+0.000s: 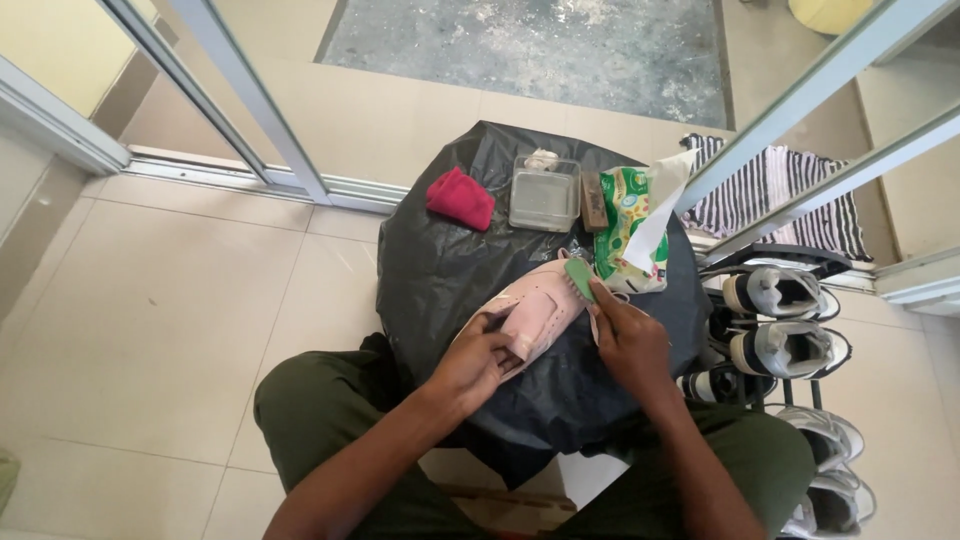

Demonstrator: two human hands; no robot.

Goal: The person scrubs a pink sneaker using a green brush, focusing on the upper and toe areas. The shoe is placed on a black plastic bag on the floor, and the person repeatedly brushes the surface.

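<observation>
Left hand fingers curled gripping, right hand fingers clenched, forearms converging

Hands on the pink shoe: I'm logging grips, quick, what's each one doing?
Left hand: closed on the pink shoe.
Right hand: closed on a green brush against the shoe.

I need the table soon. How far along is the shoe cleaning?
Set up: a black plastic sheet covers the table, with a red cloth, a clear tub and a wipes pack laid out. In hand: the left hand steadies a pink shoe while the right hand holds a green brush against it. Left: only this shoe is on the table; how clean it is cannot be told.
</observation>
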